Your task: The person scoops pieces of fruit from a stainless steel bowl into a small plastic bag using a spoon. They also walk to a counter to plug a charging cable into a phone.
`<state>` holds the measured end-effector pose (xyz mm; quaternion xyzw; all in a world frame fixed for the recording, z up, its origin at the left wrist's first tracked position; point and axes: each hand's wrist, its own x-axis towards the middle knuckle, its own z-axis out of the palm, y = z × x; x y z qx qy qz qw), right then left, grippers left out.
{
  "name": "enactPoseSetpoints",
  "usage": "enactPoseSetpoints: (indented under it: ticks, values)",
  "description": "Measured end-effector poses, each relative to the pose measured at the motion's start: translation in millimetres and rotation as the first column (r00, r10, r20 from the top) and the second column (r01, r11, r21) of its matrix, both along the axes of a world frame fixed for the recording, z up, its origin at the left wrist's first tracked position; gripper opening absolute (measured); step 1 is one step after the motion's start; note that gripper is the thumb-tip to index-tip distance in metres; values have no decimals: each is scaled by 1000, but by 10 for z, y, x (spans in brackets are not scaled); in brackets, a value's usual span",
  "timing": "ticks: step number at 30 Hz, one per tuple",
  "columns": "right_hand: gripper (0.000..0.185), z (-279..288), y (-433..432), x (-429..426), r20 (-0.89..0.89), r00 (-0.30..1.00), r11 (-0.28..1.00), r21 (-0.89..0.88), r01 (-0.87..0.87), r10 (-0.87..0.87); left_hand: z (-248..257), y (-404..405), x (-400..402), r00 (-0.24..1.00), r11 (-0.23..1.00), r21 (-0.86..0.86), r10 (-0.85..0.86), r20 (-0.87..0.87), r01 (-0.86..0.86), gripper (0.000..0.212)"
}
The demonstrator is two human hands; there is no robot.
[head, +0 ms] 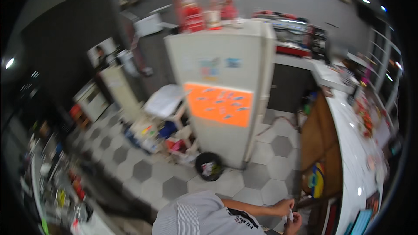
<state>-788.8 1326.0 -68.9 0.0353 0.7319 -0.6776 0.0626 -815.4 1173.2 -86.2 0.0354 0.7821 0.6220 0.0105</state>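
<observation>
At the bottom right, my left hand pinches a small white piece, perhaps paper or plastic; blur hides exactly what it is. Just below it, my right hand is closed on the lower part of the same piece. Both hands are close together in front of my grey shirt, over the tiled floor and to the left of the white counter.
A white refrigerator with an orange sheet stands ahead. At its foot is a black bin holding waste. Bags and boxes crowd its left side. A cluttered counter runs along the lower left. Brown cabinet panels line the right.
</observation>
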Motion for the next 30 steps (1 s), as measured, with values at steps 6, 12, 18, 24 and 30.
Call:
enactPoseSetpoints:
  ticks: [6,12,18,24,30]
  values:
    - [13,-113,-1308,-168,-274,877,877,395,-272,396,-4,-1038,512,861,794,-346,498,-103,-500,17]
    - [22,47,-1388,-100,192,862,875,-233,-425,470,-209,-1326,503,925,898,-221,373,-71,-379,23]
    - [14,-1140,-564,46,-30,986,963,216,164,-161,-332,-791,268,946,966,-41,-241,217,256,42]
    - [18,-677,78,306,12,971,804,564,189,-238,-674,-83,-385,755,760,-71,-623,206,646,36]
    - [28,-286,632,996,9,839,828,162,536,-545,-358,142,-840,588,620,23,-756,288,785,37]
